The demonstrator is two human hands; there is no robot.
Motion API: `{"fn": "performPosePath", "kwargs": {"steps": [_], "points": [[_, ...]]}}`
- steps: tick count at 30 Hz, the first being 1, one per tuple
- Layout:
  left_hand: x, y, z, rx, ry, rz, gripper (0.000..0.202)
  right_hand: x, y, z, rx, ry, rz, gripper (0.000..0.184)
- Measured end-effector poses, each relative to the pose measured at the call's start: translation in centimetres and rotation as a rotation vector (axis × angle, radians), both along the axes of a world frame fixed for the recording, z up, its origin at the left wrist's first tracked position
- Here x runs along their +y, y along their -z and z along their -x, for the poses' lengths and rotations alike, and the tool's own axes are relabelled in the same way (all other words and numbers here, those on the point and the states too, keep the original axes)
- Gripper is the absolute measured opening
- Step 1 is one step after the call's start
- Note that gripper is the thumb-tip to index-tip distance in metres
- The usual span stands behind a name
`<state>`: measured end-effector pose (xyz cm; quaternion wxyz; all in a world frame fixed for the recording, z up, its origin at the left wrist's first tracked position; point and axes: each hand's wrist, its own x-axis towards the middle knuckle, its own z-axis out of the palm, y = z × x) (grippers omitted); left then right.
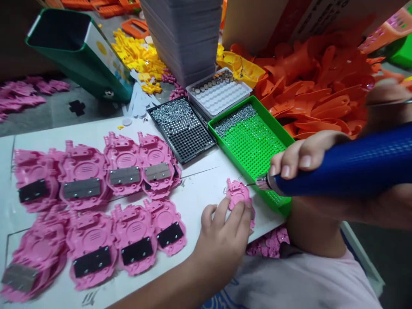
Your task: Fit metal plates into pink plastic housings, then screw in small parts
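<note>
My left hand (225,234) presses a small pink plastic shell (237,194) flat on the white board (199,193), fingers curled over its lower part. My right hand (309,161) grips a blue electric screwdriver (347,165). The screwdriver's thin bit points left, its tip just above the pink shell. A green tray (280,137) of small screws lies right behind the shell.
Two rows of pink shells (96,206) with metal plates cover the board's left. A black screw tray (182,128) and a white tray (220,92) of button cells sit behind. Orange parts (315,81), yellow parts (138,53), a green box (77,51) and a grey stack (186,34) crowd the back.
</note>
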<state>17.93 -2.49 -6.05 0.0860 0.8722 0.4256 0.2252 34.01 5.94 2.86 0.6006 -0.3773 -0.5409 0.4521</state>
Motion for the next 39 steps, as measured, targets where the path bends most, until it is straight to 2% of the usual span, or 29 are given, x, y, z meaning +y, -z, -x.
{"fn": "performPosePath", "kwargs": {"steps": [3,6,12,17,21,24,28,30,32,34,37,39], "points": [[0.0,0.0,0.0,0.002,-0.002,0.001,0.034,0.1,0.1,1.2,0.094,-0.102,0.033,0.037],[-0.1,0.2,0.0,0.002,-0.007,-0.001,0.034,0.6,0.5,1.5,0.068,-0.100,0.033,0.048],[-0.2,0.4,-0.1,0.009,-0.030,-0.031,0.033,0.9,1.5,1.6,0.040,-0.121,0.013,0.047],[-0.2,0.3,-0.2,-0.013,-0.038,-0.033,0.029,0.3,1.8,1.5,-0.026,-0.146,0.054,0.027],[-0.1,0.3,-0.3,-0.043,-0.043,-0.023,0.027,0.3,1.8,1.2,-0.114,-0.225,0.042,0.025],[-0.1,0.3,-0.2,-0.048,-0.037,-0.005,0.027,0.7,2.2,1.4,-0.135,-0.281,0.007,0.028],[0.0,0.4,0.1,-0.053,-0.007,0.004,0.027,1.6,1.9,0.9,-0.026,-0.286,-0.037,0.051],[0.1,0.3,0.3,-0.051,0.008,0.013,0.028,2.0,1.0,-0.1,0.032,-0.278,-0.075,0.044],[0.2,0.3,0.4,-0.049,0.016,0.017,0.030,2.3,0.0,-1.7,0.026,-0.193,-0.113,0.025],[0.3,0.2,0.4,-0.052,0.017,0.017,0.033,2.7,-0.5,-3.1,0.006,0.030,-0.185,0.017],[0.3,0.2,0.3,-0.054,0.011,0.016,0.033,3.5,0.4,-4.4,0.047,0.429,-0.328,0.020],[0.3,0.2,0.3,-0.057,0.011,0.015,0.032,4.0,1.5,-4.6,0.074,0.624,-0.330,0.026]]}}
